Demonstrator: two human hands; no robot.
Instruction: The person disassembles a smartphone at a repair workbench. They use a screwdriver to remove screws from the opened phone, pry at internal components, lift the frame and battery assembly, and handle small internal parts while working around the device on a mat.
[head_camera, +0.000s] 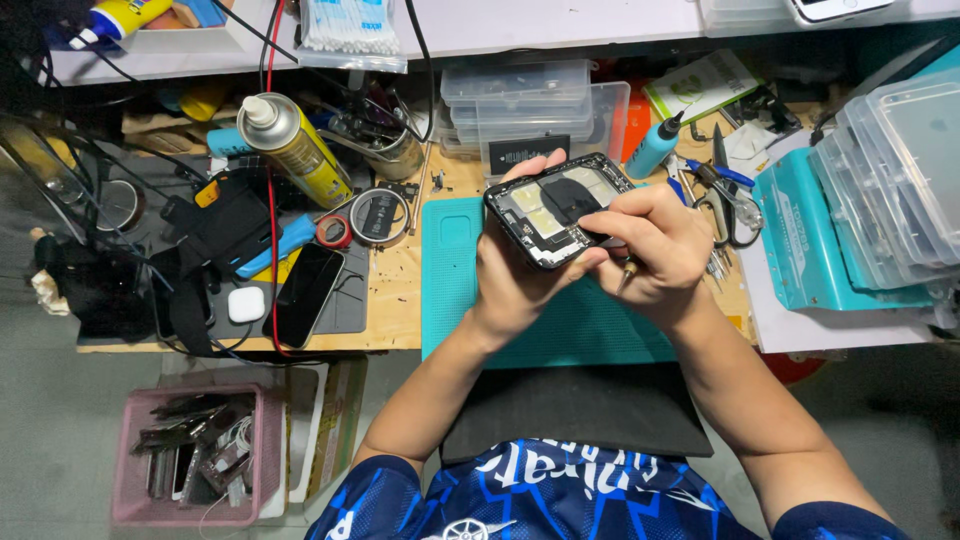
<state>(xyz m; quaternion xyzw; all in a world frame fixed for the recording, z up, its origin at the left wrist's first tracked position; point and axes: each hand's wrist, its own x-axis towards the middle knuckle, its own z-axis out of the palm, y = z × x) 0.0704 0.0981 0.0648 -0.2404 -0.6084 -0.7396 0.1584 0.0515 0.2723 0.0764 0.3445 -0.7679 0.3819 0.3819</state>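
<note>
Fingers (520, 172) of left hand (510, 275) wrapped round opened phone (558, 208), held above teal mat (450, 270) on table (395, 300). Right hand (655, 250) pinching small tool (628, 272), fingertips on phone's lower edge. Back cover already off, insides exposed; inner parts not yet removed.

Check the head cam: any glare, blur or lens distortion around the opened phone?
Head view: the opened phone between left hand and right hand is sharp, evenly lit, with mild sheen on its shields; the spray can catches a highlight; shelf edge and clear plastic boxes bow from wide-angle distortion; left bench corner falls dark.
</note>
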